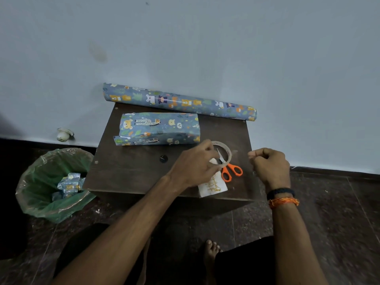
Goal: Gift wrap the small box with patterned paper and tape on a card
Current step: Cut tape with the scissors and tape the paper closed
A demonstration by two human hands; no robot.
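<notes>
Left hand (195, 163) holds a tape roll (223, 153) in a closed grip above the desk (131, 167); right hand (269, 164) pinches the clear tape end, fingers curled tight.

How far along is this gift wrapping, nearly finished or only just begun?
Partway. The box already sits covered in patterned paper, though a flap at its near edge looks loose. Right now the left hand holds the tape roll while the right hand seems to pull a strip out. The card lies unattached beside the scissors, so taping it on remains.
</notes>
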